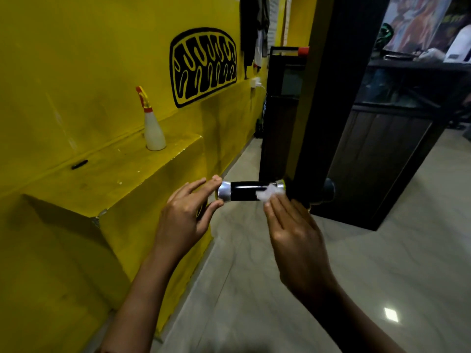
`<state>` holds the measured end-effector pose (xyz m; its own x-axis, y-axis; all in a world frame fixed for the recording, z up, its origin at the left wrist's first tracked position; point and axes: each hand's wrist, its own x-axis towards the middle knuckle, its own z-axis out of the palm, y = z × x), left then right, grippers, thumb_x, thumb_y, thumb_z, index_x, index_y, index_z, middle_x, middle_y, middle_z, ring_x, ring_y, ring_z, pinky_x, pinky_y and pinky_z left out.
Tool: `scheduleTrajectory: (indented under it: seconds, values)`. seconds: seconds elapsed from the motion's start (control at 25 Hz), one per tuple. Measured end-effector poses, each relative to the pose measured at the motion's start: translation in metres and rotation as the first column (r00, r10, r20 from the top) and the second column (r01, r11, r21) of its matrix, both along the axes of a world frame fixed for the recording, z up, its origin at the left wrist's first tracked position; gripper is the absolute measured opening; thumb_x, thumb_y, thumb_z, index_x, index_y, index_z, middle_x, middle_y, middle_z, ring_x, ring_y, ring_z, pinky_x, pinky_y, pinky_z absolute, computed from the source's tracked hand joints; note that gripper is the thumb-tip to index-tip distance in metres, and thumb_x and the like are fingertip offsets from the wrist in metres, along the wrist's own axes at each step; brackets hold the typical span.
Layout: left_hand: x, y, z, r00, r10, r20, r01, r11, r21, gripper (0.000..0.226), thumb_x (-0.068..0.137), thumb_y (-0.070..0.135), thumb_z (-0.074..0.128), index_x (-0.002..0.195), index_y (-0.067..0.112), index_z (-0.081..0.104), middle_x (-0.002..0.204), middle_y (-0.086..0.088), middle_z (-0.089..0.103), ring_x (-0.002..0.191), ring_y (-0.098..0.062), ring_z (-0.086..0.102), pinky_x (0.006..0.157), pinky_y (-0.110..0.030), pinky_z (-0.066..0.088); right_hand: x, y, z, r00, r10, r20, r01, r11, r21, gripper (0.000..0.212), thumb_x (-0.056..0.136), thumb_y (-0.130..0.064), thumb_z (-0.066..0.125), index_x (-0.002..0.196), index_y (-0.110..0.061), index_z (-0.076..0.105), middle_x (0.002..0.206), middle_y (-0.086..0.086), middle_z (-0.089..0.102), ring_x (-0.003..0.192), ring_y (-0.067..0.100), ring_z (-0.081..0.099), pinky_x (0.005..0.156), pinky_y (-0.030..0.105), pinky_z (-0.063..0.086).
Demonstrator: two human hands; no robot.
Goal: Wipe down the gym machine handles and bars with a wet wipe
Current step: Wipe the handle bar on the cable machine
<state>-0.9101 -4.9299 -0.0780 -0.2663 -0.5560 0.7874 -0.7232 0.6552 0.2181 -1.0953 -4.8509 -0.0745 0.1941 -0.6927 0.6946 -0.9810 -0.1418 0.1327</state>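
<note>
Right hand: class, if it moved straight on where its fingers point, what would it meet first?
The wet wipe, which the right hand seemingly presses against the handle; nothing lies between.

The handle (248, 191) juts left from the machine column (339, 110). The left grip (186, 212) holds its left end; the right grip (293, 230), nearer, presses the wipe (269, 193) on its right end. Far left, a bottle (153, 131) stands on the ledge (114, 174) against the wall (76, 59).
</note>
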Motion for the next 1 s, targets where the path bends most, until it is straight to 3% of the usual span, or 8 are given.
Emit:
scheduleTrajectory:
  seconds: [0.08,0.16,0.36,0.6,0.72,0.8,0.88,1.0]
  values:
    - [-0.002,0.001,-0.002,1.0,-0.012,-0.016,0.012,1.0,0.0,0.044,0.087,0.035,0.05,0.122,0.01,0.06,0.122,-0.003,0.061,0.112,-0.011,0.05,0.092,-0.019,0.037,0.001,0.009,-0.001,0.994,0.091,0.062,-0.089,0.995,-0.043,0.037,0.076,0.003,0.049,0.109,0.004,0.066,0.108,0.022,0.067,0.102,0.034,0.065,0.084,0.043,0.052]
    - [-0.003,0.001,-0.003,0.999,-0.022,-0.032,0.023,1.0,0.006,0.044,0.087,0.034,0.049,0.123,0.01,0.059,0.123,-0.003,0.06,0.113,-0.011,0.05,0.093,-0.027,0.043,0.001,0.0,0.005,0.988,0.125,0.095,-0.118,0.99,-0.074,0.045,0.081,0.004,0.036,0.121,0.007,0.055,0.123,0.027,0.057,0.117,0.038,0.053,0.096,0.047,0.044]
    - [0.001,0.0,-0.001,0.998,-0.033,0.056,0.035,0.999,-0.022,0.052,0.094,0.047,0.035,0.126,0.011,0.056,0.127,-0.004,0.057,0.121,-0.018,0.049,0.103,-0.037,0.033,0.014,-0.027,-0.001,0.996,-0.012,0.087,0.013,1.0,-0.012,0.057,0.071,0.007,0.062,0.127,0.009,0.048,0.13,0.029,0.05,0.123,0.039,0.047,0.105,0.048,0.034]
    - [0.006,-0.003,0.001,0.992,-0.005,0.129,0.015,0.997,-0.078,0.054,0.096,0.047,0.031,0.124,0.009,0.057,0.123,-0.009,0.061,0.115,-0.027,0.056,0.099,-0.047,0.032,0.03,-0.021,0.022,0.898,0.345,0.273,-0.311,0.937,-0.158,0.041,0.08,-0.003,0.036,0.11,0.007,0.063,0.108,0.024,0.066,0.104,0.033,0.063,0.093,0.042,0.043]
    - [0.006,-0.003,0.0,0.997,0.002,0.072,0.006,0.993,-0.115,0.054,0.095,0.047,0.034,0.118,0.006,0.062,0.116,-0.011,0.065,0.113,-0.022,0.056,0.096,-0.039,0.041,0.043,-0.039,0.029,0.857,0.313,0.41,-0.351,0.936,0.017,0.049,0.083,0.007,0.049,0.132,0.004,0.045,0.134,0.024,0.049,0.127,0.033,0.045,0.109,0.043,0.026]
    - [0.007,-0.003,-0.001,1.0,0.007,0.031,-0.004,0.994,-0.114,0.054,0.093,0.048,0.041,0.118,0.005,0.062,0.117,-0.01,0.065,0.113,-0.019,0.053,0.094,-0.035,0.042,0.053,-0.05,0.024,0.904,0.217,0.37,-0.288,0.946,0.151,0.054,0.083,0.008,0.047,0.136,0.003,0.04,0.14,0.022,0.042,0.133,0.034,0.037,0.112,0.046,0.018]
    - [0.008,-0.002,-0.002,1.0,0.016,0.023,-0.014,0.995,-0.103,0.051,0.088,0.043,0.049,0.121,0.005,0.06,0.12,-0.01,0.063,0.114,-0.019,0.053,0.094,-0.033,0.043,0.052,-0.05,0.006,0.939,0.236,0.25,-0.261,0.963,0.069,0.047,0.081,0.001,0.039,0.126,0.005,0.051,0.13,0.023,0.054,0.123,0.037,0.049,0.106,0.047,0.027]
    - [0.009,-0.005,-0.001,0.999,-0.027,0.032,0.03,0.994,-0.106,0.047,0.085,0.031,0.052,0.123,0.004,0.057,0.123,-0.01,0.061,0.116,-0.019,0.051,0.095,-0.034,0.043,0.028,-0.035,-0.018,0.944,0.329,0.034,-0.329,0.944,-0.001,0.045,0.084,-0.005,0.038,0.127,0.003,0.048,0.133,0.02,0.051,0.13,0.031,0.04,0.113,0.038,0.019]
